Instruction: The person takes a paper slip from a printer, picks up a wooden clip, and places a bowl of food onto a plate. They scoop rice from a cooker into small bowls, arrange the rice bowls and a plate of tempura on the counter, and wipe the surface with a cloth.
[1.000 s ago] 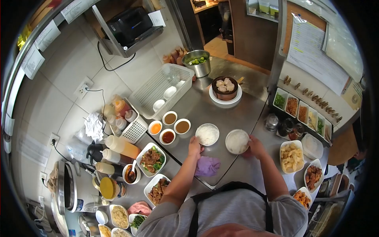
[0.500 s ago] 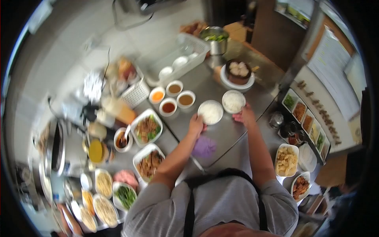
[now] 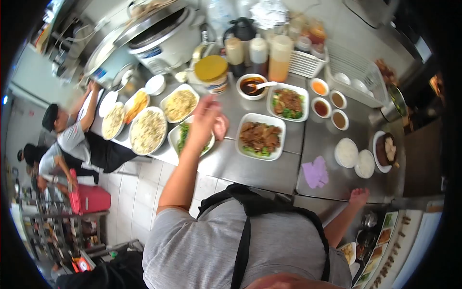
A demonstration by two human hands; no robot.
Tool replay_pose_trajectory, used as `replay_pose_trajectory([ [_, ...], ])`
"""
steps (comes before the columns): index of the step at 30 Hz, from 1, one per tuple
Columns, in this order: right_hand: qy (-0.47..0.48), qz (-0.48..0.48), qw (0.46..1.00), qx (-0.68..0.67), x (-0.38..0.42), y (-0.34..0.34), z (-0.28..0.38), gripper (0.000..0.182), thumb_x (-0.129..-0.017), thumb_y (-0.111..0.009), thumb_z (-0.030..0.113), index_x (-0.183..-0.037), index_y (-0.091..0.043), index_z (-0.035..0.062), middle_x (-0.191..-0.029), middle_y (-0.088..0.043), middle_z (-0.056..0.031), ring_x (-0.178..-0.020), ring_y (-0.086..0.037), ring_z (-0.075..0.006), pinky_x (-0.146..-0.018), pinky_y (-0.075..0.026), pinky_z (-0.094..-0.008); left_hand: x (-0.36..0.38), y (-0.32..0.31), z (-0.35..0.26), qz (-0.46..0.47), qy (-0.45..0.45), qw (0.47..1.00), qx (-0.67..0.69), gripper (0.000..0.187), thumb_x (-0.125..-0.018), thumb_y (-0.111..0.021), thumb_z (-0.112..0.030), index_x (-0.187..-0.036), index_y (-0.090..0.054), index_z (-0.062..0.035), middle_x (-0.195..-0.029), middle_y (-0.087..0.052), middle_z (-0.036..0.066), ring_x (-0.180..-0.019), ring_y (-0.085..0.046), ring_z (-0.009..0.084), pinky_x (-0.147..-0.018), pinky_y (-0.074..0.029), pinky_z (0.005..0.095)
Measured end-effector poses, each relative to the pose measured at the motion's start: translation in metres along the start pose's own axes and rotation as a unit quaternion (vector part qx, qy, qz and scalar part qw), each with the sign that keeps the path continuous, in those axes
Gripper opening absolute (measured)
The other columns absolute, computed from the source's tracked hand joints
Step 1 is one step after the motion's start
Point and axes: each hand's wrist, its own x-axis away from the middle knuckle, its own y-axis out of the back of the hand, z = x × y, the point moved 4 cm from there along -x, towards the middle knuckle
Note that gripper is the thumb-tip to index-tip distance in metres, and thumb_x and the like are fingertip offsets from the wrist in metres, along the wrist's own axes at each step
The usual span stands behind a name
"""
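Observation:
My left hand (image 3: 203, 119) reaches over a white dish of green vegetables (image 3: 181, 137), fingers stretched out and holding nothing that I can see. It partly covers that dish and a pink item (image 3: 221, 126), whose kind I cannot make out. To its right is a square dish of sliced meat on greens (image 3: 260, 137). My right hand (image 3: 359, 196) is low over the steel counter, fingers apart and nothing in them. Just above it stand two white bowls of rice, the left one (image 3: 346, 152) and the right one (image 3: 365, 164), both untouched.
Several dishes of noodles or rice (image 3: 148, 131) line the left counter. A yellow-lidded tub (image 3: 211, 70), sauce bottles (image 3: 280, 58) and a large cooker (image 3: 161, 38) stand behind. A purple cloth (image 3: 315, 172) lies near the rice bowls. Co-workers (image 3: 72, 135) stand at far left.
My view has turned left. Both hands have let go of the rice bowls. My left hand has moved left to the vegetable dish, and my right hand has drawn back from the bowls.

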Motion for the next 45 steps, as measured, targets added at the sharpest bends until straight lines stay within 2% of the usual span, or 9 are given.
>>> replay_pose_trajectory([
  [5,0.201,-0.005,0.979,0.035,0.11,-0.107,0.036,0.024,-0.08,-0.049,0.027,-0.093,-0.047,0.0066,-0.076,-0.045,-0.0005,-0.067,-0.044,-0.0118,-0.059,-0.038,-0.0242,-0.009,0.293,0.04,-0.383,0.0,0.913,-0.143,0.03,-0.078,-0.05,-0.017,-0.103,-0.05,-0.0016,-0.086,-0.056,0.008,-0.069,-0.052,0.0123,-0.059,-0.041,0.0235],
  [8,0.18,0.325,0.925,0.073,0.206,-0.234,0.009,0.04,-0.081,-0.046,0.021,-0.115,-0.039,0.0023,-0.086,-0.048,-0.0042,-0.074,-0.045,-0.0103,-0.064,-0.039,-0.0236,0.0,0.409,0.08,-0.418,0.106,0.865,-0.256,0.03,-0.075,-0.049,-0.022,-0.09,-0.056,0.0026,-0.082,-0.058,0.012,-0.068,-0.053,0.0178,-0.062,-0.042,0.0291],
  [13,-0.031,0.612,0.697,0.373,0.458,-0.43,-0.195,0.026,-0.08,-0.046,0.013,-0.103,-0.05,0.0019,-0.082,-0.056,-0.0054,-0.072,-0.053,-0.0109,-0.064,-0.043,-0.023,0.02,0.46,0.119,-0.428,0.252,0.864,-0.084,0.038,-0.077,-0.045,-0.04,-0.066,-0.054,-0.0041,-0.051,-0.049,0.004,-0.039,-0.044,0.0117,-0.035,-0.031,0.024],
  [17,-0.147,0.701,0.513,0.473,0.542,-0.497,-0.416,0.029,-0.079,-0.05,0.021,-0.103,-0.051,0.0039,-0.081,-0.057,-0.0036,-0.065,-0.051,-0.0076,-0.054,-0.041,-0.0191,0.027,0.484,0.154,-0.421,0.276,0.858,0.097,0.044,-0.081,-0.042,-0.042,-0.104,-0.038,-0.0048,-0.062,-0.054,0.008,-0.042,-0.048,0.0123,-0.036,-0.037,0.0224],
  [20,0.195,0.675,0.348,0.621,0.58,-0.533,-0.525,0.025,-0.075,-0.048,0.017,-0.091,-0.056,-0.0014,-0.076,-0.059,-0.0103,-0.071,-0.057,-0.0155,-0.057,-0.045,-0.0275,0.013,0.494,0.153,-0.428,0.184,0.867,0.18,0.037,-0.085,-0.039,-0.029,-0.111,-0.025,-0.0077,-0.074,-0.055,0.01,-0.047,-0.051,0.0138,-0.039,-0.041,0.0235],
  [23,0.135,0.637,0.298,0.698,0.592,-0.54,-0.583,0.033,-0.075,-0.047,0.011,-0.105,-0.047,-0.0018,-0.078,-0.059,-0.0122,-0.07,-0.059,-0.0164,-0.053,-0.047,-0.0268,0.001,0.498,0.154,-0.424,0.173,0.868,0.194,0.028,-0.083,-0.036,-0.017,-0.107,-0.034,-0.0049,-0.078,-0.054,0.013,-0.056,-0.053,0.0175,-0.046,-0.043,0.0258],
  [30,-0.13,0.611,0.461,0.63,0.604,-0.539,-0.584,0.023,-0.076,-0.035,0.005,-0.092,-0.051,0.0025,-0.066,-0.056,-0.0074,-0.045,-0.049,-0.0108,-0.036,-0.038,-0.0224,-0.007,0.503,0.151,-0.41,0.181,0.861,0.242,0.031,-0.077,-0.035,-0.012,-0.104,-0.042,-0.0002,-0.084,-0.054,0.015,-0.065,-0.056,0.0228,-0.049,-0.044,0.0291],
  [37,-0.081,0.662,0.428,0.61,0.603,-0.544,-0.562,0.021,-0.071,-0.041,0.006,-0.086,-0.056,0.0043,-0.064,-0.057,-0.0063,-0.049,-0.053,-0.0121,-0.04,-0.042,-0.0234,-0.019,0.525,0.172,-0.35,0.232,0.872,0.25,0.028,-0.078,-0.036,-0.015,-0.099,-0.047,-0.0005,-0.081,-0.056,0.012,-0.066,-0.055,0.0208,-0.053,-0.042,0.0282],
  [45,-0.087,0.66,0.561,0.492,0.555,-0.502,-0.409,0.025,-0.07,-0.038,0.004,-0.091,-0.052,0.0017,-0.069,-0.057,-0.0087,-0.052,-0.054,-0.0136,-0.045,-0.043,-0.025,-0.02,0.539,0.179,-0.282,0.28,0.89,0.223,0.039,-0.086,-0.035,-0.032,-0.103,-0.04,0.0027,-0.098,-0.05,0.015,-0.079,-0.051,0.0229,-0.066,-0.043,0.0312],
])
